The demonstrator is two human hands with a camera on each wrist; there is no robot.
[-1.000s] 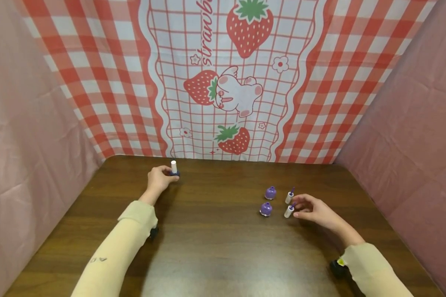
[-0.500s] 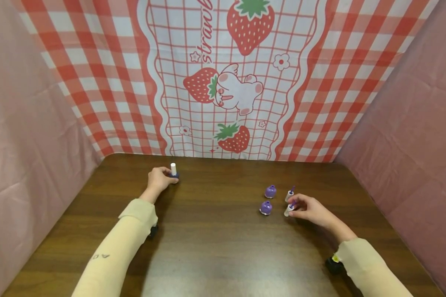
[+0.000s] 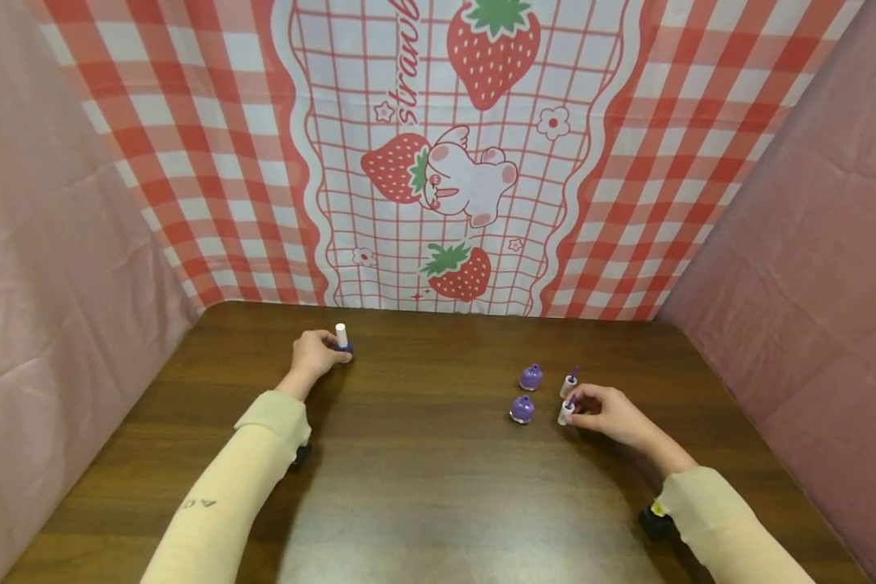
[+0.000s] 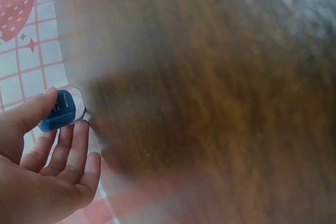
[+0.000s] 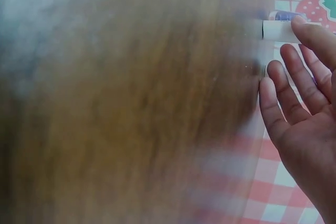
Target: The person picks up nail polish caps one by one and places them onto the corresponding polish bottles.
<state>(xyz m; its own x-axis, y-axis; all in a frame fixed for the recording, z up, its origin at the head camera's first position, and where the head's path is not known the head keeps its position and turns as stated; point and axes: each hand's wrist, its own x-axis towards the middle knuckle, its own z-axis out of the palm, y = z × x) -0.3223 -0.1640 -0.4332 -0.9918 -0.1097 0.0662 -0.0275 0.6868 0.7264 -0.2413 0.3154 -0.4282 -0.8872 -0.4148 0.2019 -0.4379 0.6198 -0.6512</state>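
At the far left of the table, my left hand (image 3: 315, 354) pinches a dark blue nail polish bottle (image 4: 64, 111), its white cap (image 3: 341, 334) pointing up. On the right, my right hand (image 3: 604, 411) grips the nearer nail polish cap (image 3: 564, 414) between thumb and fingers. This white cap stands on its end, its purple brush sticking up. Just behind it stands a second white cap (image 3: 568, 388), also brush up. Two uncapped purple nail polish bottles, a farther one (image 3: 530, 378) and a nearer one (image 3: 521, 410), stand upright left of the caps.
The brown wooden table (image 3: 409, 487) ends at a checked strawberry-print cloth (image 3: 453, 162) hanging behind it. Pink curtains, left (image 3: 66, 284) and right (image 3: 796, 268), hang along both sides.
My right hand has moved a little left and taken the nearer cap between its fingers. The left hand has lowered the blue bottle slightly. The purple bottles stay in place.
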